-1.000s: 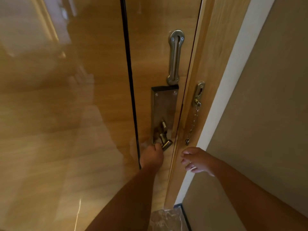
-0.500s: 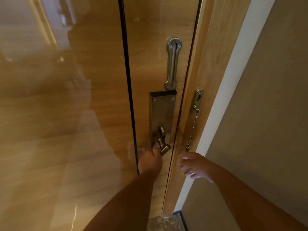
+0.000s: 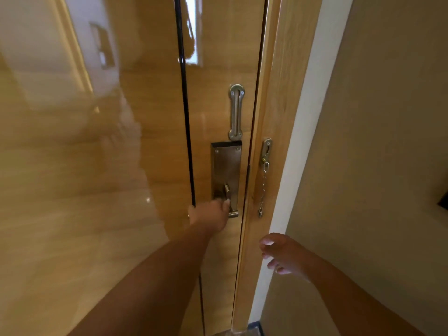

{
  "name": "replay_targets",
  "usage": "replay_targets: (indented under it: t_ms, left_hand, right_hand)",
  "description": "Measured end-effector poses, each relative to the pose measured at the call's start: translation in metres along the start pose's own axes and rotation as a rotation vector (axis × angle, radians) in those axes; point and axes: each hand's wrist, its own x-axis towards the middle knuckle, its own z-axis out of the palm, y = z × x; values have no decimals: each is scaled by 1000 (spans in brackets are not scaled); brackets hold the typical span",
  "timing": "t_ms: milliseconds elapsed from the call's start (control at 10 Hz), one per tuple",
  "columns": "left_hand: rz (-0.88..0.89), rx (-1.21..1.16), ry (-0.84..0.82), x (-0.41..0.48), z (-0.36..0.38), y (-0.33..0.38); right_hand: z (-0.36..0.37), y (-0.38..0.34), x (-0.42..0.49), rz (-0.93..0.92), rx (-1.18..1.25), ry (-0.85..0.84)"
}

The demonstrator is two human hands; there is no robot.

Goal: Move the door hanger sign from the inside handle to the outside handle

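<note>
Fingers [image 3: 224, 204] of the left hand [image 3: 209, 215] wrap the inside handle [image 3: 230, 202]; right hand [image 3: 282, 254] hangs loosely open, empty; no hanger sign visible—presumably light card, best held near its hook.

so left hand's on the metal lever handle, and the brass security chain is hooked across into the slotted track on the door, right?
Not quite. The left hand is on the metal lever handle, but the brass security chain is not hooked across. It hangs straight down from its plate on the wooden door frame, and the slotted silver chain track on the door is empty. The head view shows it.
</note>
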Motion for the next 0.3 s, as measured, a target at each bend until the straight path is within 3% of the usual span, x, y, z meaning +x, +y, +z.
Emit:
replay_targets:
  t_ms: [100, 300]
  left_hand:
    - [136, 2, 118, -36, -21, 17]
    - [100, -61, 76, -112, -38, 18]
  right_hand:
    - [5, 0, -27, -40, -11, 5]
    - [27, 8, -76, -189, -104, 36]
